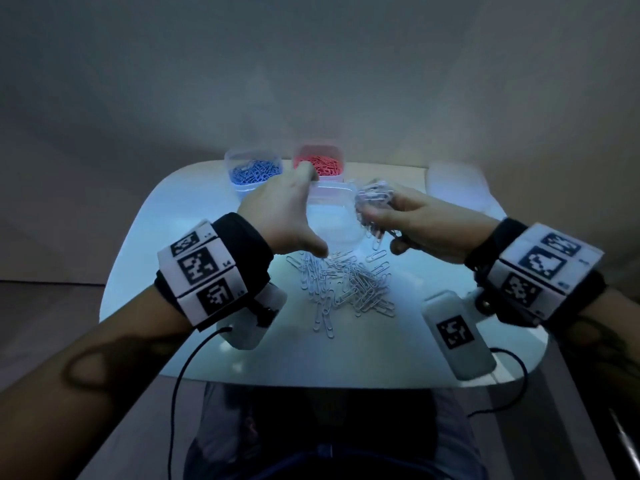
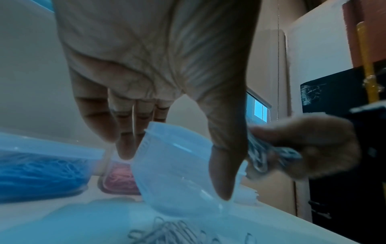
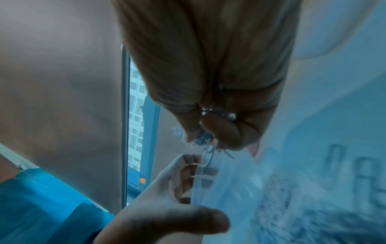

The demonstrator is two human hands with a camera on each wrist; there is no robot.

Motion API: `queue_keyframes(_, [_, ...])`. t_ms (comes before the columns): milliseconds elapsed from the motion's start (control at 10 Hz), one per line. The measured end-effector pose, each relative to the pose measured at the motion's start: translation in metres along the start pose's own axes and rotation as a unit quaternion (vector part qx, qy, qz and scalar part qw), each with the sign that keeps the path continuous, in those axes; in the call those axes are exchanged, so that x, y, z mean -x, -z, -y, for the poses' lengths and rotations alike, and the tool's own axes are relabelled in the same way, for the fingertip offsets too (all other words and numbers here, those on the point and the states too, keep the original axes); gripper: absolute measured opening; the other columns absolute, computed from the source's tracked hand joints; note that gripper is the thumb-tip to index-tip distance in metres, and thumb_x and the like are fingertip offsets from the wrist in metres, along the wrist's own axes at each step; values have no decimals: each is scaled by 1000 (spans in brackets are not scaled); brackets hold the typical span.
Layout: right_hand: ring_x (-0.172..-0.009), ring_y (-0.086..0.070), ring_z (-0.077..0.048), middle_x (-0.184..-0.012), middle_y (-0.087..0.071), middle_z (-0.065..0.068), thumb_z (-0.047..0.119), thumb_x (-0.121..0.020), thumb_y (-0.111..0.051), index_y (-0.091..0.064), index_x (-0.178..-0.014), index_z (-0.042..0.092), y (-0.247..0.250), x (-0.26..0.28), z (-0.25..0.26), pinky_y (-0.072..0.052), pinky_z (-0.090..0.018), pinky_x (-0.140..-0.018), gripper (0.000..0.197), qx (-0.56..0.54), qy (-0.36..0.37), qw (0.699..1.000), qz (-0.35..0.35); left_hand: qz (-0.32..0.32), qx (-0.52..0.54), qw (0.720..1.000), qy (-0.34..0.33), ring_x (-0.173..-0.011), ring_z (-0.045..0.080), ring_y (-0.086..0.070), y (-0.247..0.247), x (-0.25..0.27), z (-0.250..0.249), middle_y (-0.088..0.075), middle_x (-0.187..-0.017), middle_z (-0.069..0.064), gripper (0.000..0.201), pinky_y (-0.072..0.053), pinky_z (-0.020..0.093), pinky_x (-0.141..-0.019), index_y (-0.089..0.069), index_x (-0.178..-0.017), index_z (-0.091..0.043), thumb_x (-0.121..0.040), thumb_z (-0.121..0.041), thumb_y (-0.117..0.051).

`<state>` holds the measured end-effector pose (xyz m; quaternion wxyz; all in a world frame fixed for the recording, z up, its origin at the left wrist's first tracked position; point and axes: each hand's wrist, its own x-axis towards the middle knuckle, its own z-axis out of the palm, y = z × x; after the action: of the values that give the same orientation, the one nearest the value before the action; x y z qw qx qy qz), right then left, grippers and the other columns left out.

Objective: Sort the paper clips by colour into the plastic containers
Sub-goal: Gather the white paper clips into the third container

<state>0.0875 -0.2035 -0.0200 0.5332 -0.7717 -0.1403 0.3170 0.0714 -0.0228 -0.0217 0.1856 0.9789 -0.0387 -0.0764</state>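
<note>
Clear container (image 1: pixel 334 216) tilted on the bench (image 1: pixel 145 244), mouth toward the right hand (image 1: pixel 426 226). Gripped by the left hand (image 1: pixel 280 216), fingers (image 2: pixel 125 132) curled over its far rim, thumb on its near wall. Bunch of white clips (image 1: pixel 374 199) clutched in the right hand's curled fingers, just beside the clear container's rim. Loose white paper clips (image 1: pixel 346 282) heaped on the bench in front of the clear container. Behind it, touching, a red-clip container (image 1: pixel 320 161); left of that, a blue-clip container (image 1: pixel 252 171).
</note>
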Motion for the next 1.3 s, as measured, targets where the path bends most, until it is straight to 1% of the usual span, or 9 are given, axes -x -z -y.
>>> queue_keyframes(300, [-60, -49, -14, -70, -51, 2, 20, -87, -59, -51, -74, 14, -26, -39, 52, -44, -20, -59, 17, 458, -46, 887, 27, -28, 63, 997, -31, -95, 24, -50, -4, 1, -9, -54, -104, 4, 75, -43, 35, -76, -44, -108, -11, -49, -24, -88])
queue_keyframes(400, [-81, -59, -21, -89, -61, -5, 19, -83, -67, -60, -106, 4, -19, -37, 64, -49, -30, -76, 28, 461, -35, 887, 16, -31, 83, 996, -32, -89, 22, -47, -3, 2, -8, -50, -97, 2, 70, -39, 33, -70, -39, -98, -16, -49, -23, -89])
queue_keyframes(500, [-75, -66, -21, -94, -69, -12, 11, -82, -67, -63, -110, 3, -10, -35, 67, -59, -28, -67, 30, 400, 6, 916, -20, -28, 110, 993, -30, -95, 22, -49, -3, 1, -5, -53, -106, 2, 77, -43, 34, -76, -43, -109, -13, -49, -26, -89])
queue_keyframes(600, [-70, -64, -16, -77, -66, -5, 12, -83, -64, -67, -96, 6, -1, -28, 58, -52, -15, -56, 14, 349, 82, 926, -120, -25, 120, 992, -15, -100, 21, -51, -3, 2, -2, -54, -112, 3, 84, -43, 31, -79, -44, -117, -11, -49, -27, -90])
queue_keyframes(700, [-72, -60, -22, -71, -58, -1, 16, -85, -62, -63, -82, 10, 2, -12, 31, -50, -29, -68, 6, 322, 141, 910, -219, -30, 112, 993, 2, -97, 19, -49, -1, 3, 5, -53, -108, 0, 84, -41, 29, -77, -44, -118, -12, -49, -28, -90])
queue_keyframes(800, [-87, -54, -25, -83, -51, 1, 26, -85, -60, -52, -84, 19, -2, 2, -3, -43, -31, -76, 11, 427, 31, 894, -134, -39, 96, 994, 46, -89, 17, -45, 4, 5, 19, -52, -101, -1, 84, -34, 25, -69, -44, -116, -12, -48, -31, -90])
queue_keyframes(900, [-119, -43, -24, -124, -43, -7, 51, -81, -58, -45, -126, 14, -11, 1, -17, -38, -33, -99, 59, 501, -64, 861, 55, -55, 77, 991, 91, -93, 20, -48, 9, 12, 37, -56, -110, 6, 86, -37, 27, -74, -46, -118, -10, -47, -34, -90])
queue_keyframes(1000, [-143, -11, -23, -156, -9, -9, 57, -82, -51, -16, -147, 14, -26, -18, -14, -18, -39, -117, 85, 504, 0, 859, 84, -63, 84, 986, 128, -97, 17, -48, 15, 23, 52, -57, -115, 5, 88, -35, 26, -77, -48, -121, -10, -47, -34, -90])
queue_keyframes(1300, [-144, 13, -22, -156, 16, -3, 57, -88, -41, -1, -149, 25, -56, -50, -15, -13, -48, -117, 80, 595, 33, 777, 204, -40, 88, 980, 176, -96, 17, -48, 30, 36, 69, -56, -107, -1, 83, -35, 27, -77, -46, -119, -14, -50, -33, -89])
